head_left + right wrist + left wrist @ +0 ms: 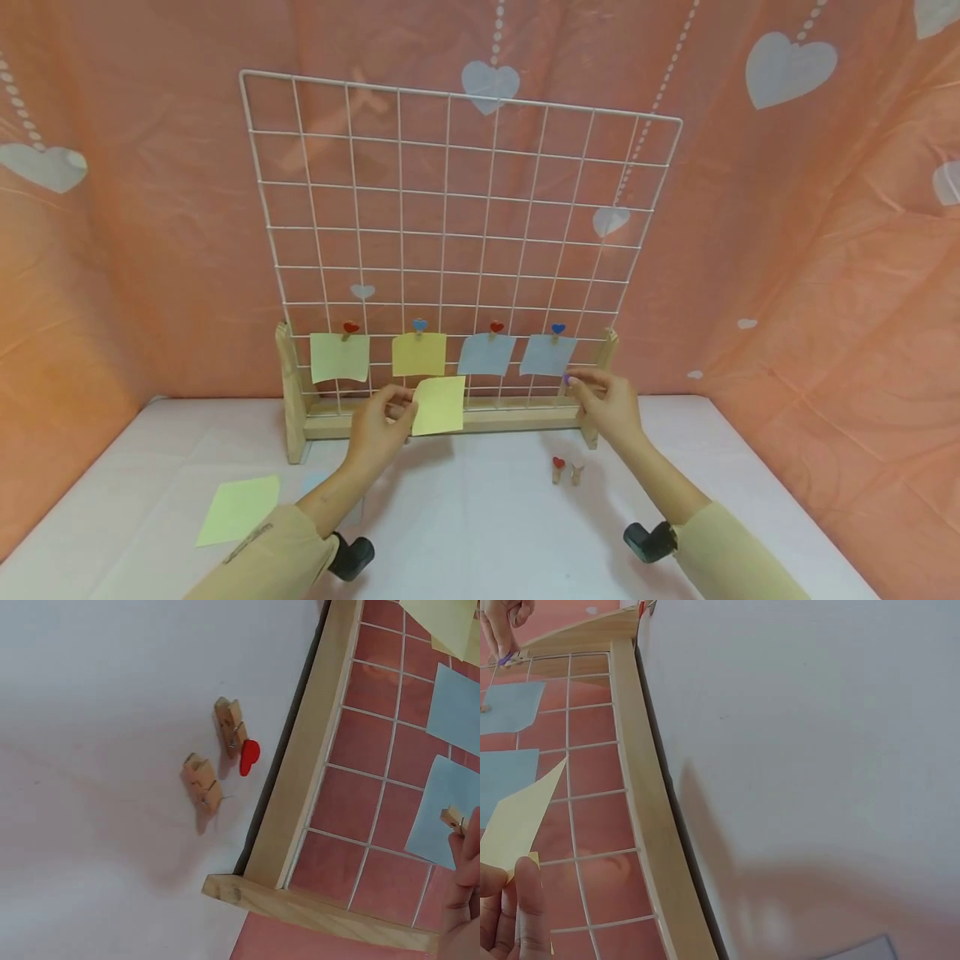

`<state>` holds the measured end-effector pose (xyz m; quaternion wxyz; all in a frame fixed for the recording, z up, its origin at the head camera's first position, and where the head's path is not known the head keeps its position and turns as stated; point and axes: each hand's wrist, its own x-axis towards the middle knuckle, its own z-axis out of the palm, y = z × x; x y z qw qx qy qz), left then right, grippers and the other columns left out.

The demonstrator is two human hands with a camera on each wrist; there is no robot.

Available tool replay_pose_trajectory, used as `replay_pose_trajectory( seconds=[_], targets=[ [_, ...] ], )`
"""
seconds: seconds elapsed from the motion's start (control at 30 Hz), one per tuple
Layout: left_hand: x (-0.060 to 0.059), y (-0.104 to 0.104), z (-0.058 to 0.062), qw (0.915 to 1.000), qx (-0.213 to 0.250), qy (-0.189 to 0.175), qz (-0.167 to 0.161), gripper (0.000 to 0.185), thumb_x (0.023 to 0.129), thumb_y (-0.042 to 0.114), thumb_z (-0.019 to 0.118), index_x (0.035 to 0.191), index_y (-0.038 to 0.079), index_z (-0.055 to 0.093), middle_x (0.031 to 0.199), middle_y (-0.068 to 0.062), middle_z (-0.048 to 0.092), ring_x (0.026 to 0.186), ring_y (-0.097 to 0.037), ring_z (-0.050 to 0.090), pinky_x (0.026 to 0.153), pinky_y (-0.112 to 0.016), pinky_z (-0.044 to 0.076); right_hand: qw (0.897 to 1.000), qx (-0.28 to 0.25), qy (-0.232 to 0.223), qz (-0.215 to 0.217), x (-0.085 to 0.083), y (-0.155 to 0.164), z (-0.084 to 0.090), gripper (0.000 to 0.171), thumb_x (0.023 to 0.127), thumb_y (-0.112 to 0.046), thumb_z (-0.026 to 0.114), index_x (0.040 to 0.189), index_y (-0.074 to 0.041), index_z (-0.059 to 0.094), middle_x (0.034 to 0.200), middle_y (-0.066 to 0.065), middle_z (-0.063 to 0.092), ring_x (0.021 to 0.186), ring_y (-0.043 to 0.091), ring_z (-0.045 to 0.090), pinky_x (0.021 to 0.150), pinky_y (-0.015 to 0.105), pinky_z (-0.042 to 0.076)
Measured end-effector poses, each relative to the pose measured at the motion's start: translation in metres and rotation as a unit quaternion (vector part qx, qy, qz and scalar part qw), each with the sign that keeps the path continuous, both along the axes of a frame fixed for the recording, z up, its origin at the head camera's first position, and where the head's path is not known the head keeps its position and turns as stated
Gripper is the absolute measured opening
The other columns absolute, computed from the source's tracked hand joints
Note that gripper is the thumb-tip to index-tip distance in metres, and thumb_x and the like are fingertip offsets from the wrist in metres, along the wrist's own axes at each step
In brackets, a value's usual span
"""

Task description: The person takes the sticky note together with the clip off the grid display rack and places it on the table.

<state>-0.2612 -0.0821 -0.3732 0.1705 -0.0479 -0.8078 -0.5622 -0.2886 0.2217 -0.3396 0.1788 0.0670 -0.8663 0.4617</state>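
Yellow note held just under the row of clipped notes

The left hand (pixel 382 425) pinches the yellow note (pixel 438 405) by its left edge, before the white grid (pixel 450 208). The right hand (pixel 607 404) pinches a small wooden clip (pixel 452 818) to the right, beside the blue note (pixel 547 356); spare clips (pixel 566 471) lie on the surface (pixel 480 517).

My head view looks forward and down at the wire grid (pixel 457 225) standing on its wooden base (pixel 450 421) on the white table (pixel 480 517). My left wrist view sits close beside the base (pixel 649 817), and my right wrist view looks down near the base's end (pixel 300 795); all three share that base.
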Motion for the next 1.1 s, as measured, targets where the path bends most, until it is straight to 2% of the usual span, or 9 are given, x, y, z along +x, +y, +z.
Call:
replay_pose_trajectory(
  seconds=[0.1, 0.33, 0.53, 0.7, 0.83, 1.0, 1.1],
  targets=[
    [0.002, -0.003, -0.002, 1.0, -0.006, 0.002, 0.0, 0.012, 0.089, 0.001, 0.062, 0.099, -0.005, 0.064, 0.088, -0.018, 0.066, 0.062, -0.012, 0.059, 0.049, -0.02, 0.051, 1.0, 0.014, -0.005, -0.005, 0.002, 0.002, -0.002, 0.022, 0.093, -0.013, 0.062, 0.109, 0.001, 0.069, 0.109, 0.023, 0.068, 0.049, 0.015, 0.06, 0.047, 0.017, 0.044],
    [0.007, -0.009, -0.008, 0.9996, -0.014, -0.021, 0.01, 0.012, 0.089, 0.001, 0.062, 0.099, -0.004, 0.063, 0.093, -0.017, 0.065, 0.062, -0.011, 0.059, 0.049, -0.021, 0.051, 0.999, 0.017, -0.02, -0.026, 0.006, 0.011, -0.01, 0.023, 0.092, -0.017, 0.064, 0.108, -0.001, 0.071, 0.109, 0.021, 0.069, 0.052, 0.012, 0.063, 0.054, 0.016, 0.047],
    [0.01, -0.015, -0.016, 0.9994, -0.018, -0.03, 0.006, 0.013, 0.088, 0.0, 0.061, 0.1, -0.004, 0.063, 0.094, -0.016, 0.064, 0.065, -0.011, 0.058, 0.05, -0.019, 0.051, 0.998, 0.026, -0.034, -0.035, 0.01, 0.02, -0.016, 0.025, 0.092, -0.018, 0.065, 0.108, 0.0, 0.07, 0.11, 0.023, 0.068, 0.05, 0.01, 0.061, 0.044, 0.018, 0.038],
    [0.013, -0.019, -0.021, 0.9988, -0.016, -0.046, 0.005, 0.014, 0.088, 0.0, 0.061, 0.101, -0.004, 0.063, 0.088, -0.015, 0.066, 0.063, -0.012, 0.058, 0.05, -0.021, 0.052, 0.998, 0.037, -0.044, -0.029, 0.014, 0.026, -0.021, 0.028, 0.093, -0.018, 0.063, 0.112, 0.002, 0.068, 0.111, 0.024, 0.067, 0.048, 0.01, 0.061, 0.043, 0.018, 0.036],
    [0.018, -0.022, -0.023, 0.9986, -0.023, -0.047, 0.003, 0.013, 0.088, -0.001, 0.061, 0.101, -0.005, 0.062, 0.091, -0.016, 0.066, 0.063, -0.012, 0.058, 0.05, -0.023, 0.053, 0.997, 0.042, -0.053, -0.03, 0.016, 0.03, -0.026, 0.026, 0.093, -0.016, 0.063, 0.112, 0.001, 0.068, 0.109, 0.022, 0.068, 0.048, 0.013, 0.061, 0.042, 0.02, 0.03],
    [0.023, -0.026, -0.025, 0.9983, -0.032, -0.048, 0.002, 0.014, 0.088, -0.001, 0.061, 0.101, -0.006, 0.062, 0.092, -0.016, 0.065, 0.06, -0.009, 0.057, 0.049, -0.02, 0.051, 0.996, 0.053, -0.068, -0.024, 0.02, 0.036, -0.032, 0.025, 0.092, -0.014, 0.063, 0.112, 0.001, 0.068, 0.107, 0.022, 0.069, 0.049, 0.016, 0.062, 0.041, 0.02, 0.027],
    [0.026, -0.028, -0.027, 0.9979, -0.034, -0.055, 0.001, 0.014, 0.088, 0.0, 0.061, 0.102, -0.005, 0.063, 0.092, -0.014, 0.065, 0.057, -0.008, 0.057, 0.048, -0.02, 0.05, 0.995, 0.059, -0.076, -0.021, 0.021, 0.04, -0.035, 0.024, 0.091, -0.013, 0.064, 0.11, 0.001, 0.069, 0.098, 0.022, 0.071, 0.049, 0.019, 0.061, 0.04, 0.02, 0.029]
  ],
)
